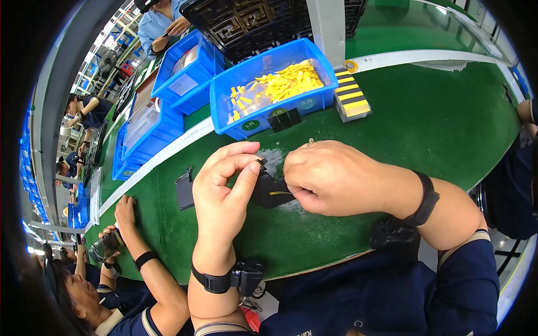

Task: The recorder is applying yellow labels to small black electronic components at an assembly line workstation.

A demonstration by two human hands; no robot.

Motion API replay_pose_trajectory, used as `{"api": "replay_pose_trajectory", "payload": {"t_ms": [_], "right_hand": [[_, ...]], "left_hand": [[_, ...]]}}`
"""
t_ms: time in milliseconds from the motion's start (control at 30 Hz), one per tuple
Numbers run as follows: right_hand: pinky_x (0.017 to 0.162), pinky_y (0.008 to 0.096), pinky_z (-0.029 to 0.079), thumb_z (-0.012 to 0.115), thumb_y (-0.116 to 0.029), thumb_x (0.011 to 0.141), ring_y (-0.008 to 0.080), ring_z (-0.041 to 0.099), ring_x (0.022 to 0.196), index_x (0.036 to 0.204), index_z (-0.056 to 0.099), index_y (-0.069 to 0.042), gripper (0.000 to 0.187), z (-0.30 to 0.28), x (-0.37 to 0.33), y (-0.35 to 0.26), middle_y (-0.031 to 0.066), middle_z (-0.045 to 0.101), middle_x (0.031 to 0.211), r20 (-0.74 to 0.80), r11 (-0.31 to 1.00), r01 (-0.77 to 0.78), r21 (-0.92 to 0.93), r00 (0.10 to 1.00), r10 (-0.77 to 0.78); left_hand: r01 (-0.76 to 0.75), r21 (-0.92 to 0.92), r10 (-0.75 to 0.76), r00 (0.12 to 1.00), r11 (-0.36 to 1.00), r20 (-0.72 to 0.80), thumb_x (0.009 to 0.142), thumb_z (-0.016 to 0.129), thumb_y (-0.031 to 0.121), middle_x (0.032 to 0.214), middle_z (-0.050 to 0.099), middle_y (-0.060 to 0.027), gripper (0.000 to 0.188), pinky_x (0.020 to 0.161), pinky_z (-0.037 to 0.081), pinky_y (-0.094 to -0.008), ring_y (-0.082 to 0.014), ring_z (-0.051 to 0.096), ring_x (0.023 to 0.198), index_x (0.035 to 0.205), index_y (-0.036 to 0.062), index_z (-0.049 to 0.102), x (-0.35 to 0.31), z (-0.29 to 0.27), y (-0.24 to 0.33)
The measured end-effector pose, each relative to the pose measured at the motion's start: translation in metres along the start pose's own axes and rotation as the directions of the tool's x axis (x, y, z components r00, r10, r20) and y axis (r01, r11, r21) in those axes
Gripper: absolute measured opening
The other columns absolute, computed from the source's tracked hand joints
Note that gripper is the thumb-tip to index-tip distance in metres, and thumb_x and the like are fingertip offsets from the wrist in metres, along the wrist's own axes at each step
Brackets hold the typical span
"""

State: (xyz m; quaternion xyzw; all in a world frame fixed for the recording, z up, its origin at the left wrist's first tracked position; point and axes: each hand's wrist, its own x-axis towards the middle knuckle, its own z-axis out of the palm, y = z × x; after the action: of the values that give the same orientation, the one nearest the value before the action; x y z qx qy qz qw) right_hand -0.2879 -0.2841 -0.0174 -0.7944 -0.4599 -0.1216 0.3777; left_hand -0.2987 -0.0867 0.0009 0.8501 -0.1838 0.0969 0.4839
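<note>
My left hand [221,187] is raised over the green table, its thumb and forefinger pinching a small black part [262,163]. Just right of it, my right hand [342,178] is closed with curled fingers; whatever they grip is hidden. A tiny brass-coloured tip [311,141] shows at its upper edge. Between and below the hands is a flat black piece [268,193] with a thin yellow strip, partly covered by my fingers. Left of my left hand, another flat black piece [184,191] with a small tab lies on the table.
Beyond my hands stands a blue bin [230,130] of small yellow pieces. A yellow-and-black striped block [353,101] sits beside it, near a white post [327,33]. More blue bins [185,96] line the left. A person's forearm [148,246] rests on the table at left.
</note>
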Motion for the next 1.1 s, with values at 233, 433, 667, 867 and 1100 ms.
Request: {"api": "replay_pose_trajectory", "payload": {"t_ms": [233,433,667,867,1100], "right_hand": [[0.060,0.0416,0.047,0.060,-0.002,0.062,0.0336,0.056,0.062,0.060,0.055,0.001,0.007,0.000,0.001,-0.001,0.0164,0.055,0.062,-0.006,1.000,-0.005,0.002,1.000,0.005],[0.060,0.0378,0.045,0.061,-0.001,0.065,0.0285,0.054,0.064,0.066,0.051,-0.003,0.010,0.002,0.000,-0.001,0.0098,0.052,0.067,0.023,0.999,-0.041,0.003,0.999,0.041],[0.062,0.0420,0.046,0.059,-0.005,0.068,0.0328,0.057,0.067,0.066,0.055,-0.002,0.005,0.003,0.002,-0.001,0.0140,0.056,0.070,-0.115,0.996,-0.070,0.057,0.990,0.076],[0.073,0.0385,0.045,0.062,-0.004,0.069,0.0294,0.055,0.082,0.070,0.055,-0.001,0.008,0.002,0.005,0.001,0.0110,0.056,0.086,-0.297,0.994,-0.110,0.028,0.948,0.113],[0.080,0.0373,0.046,0.060,-0.005,0.074,0.0280,0.056,0.093,0.074,0.054,-0.003,0.007,0.000,0.004,0.004,0.0106,0.058,0.100,-0.194,0.980,-0.195,0.038,0.961,0.198]], "left_hand": [[0.070,-0.138,-0.070,0.998,0.988,0.005,0.083,0.058,-0.001,0.101,0.062,-0.0099,0.007,0.077,0.045,-0.0249,-0.0129,0.056,0.087,0.083,-0.0032,0.064,0.000,0.002,-0.001],[0.047,-0.161,-0.054,0.998,0.986,-0.041,0.085,0.057,0.005,0.097,0.062,-0.0089,0.010,0.078,0.045,-0.0265,-0.0133,0.057,0.086,0.083,-0.0029,0.063,-0.002,0.005,0.001],[0.245,-0.462,-0.223,0.969,0.853,0.103,0.086,0.059,0.005,0.095,0.060,-0.0063,0.035,0.078,0.045,-0.0230,-0.0097,0.057,0.087,0.118,0.0009,0.045,0.001,0.008,-0.005],[0.293,-0.396,-0.316,0.949,0.870,0.007,0.084,0.057,-0.003,0.093,0.060,-0.0043,0.037,0.074,0.046,-0.0214,-0.0096,0.057,0.083,0.118,0.0018,0.045,0.012,-0.029,-0.016],[0.555,-0.113,-0.564,0.821,0.824,-0.081,0.085,0.056,0.003,0.088,0.062,-0.0074,0.035,0.068,0.046,-0.0230,-0.0115,0.058,0.077,0.119,0.0025,0.048,0.003,-0.125,-0.068]]}}
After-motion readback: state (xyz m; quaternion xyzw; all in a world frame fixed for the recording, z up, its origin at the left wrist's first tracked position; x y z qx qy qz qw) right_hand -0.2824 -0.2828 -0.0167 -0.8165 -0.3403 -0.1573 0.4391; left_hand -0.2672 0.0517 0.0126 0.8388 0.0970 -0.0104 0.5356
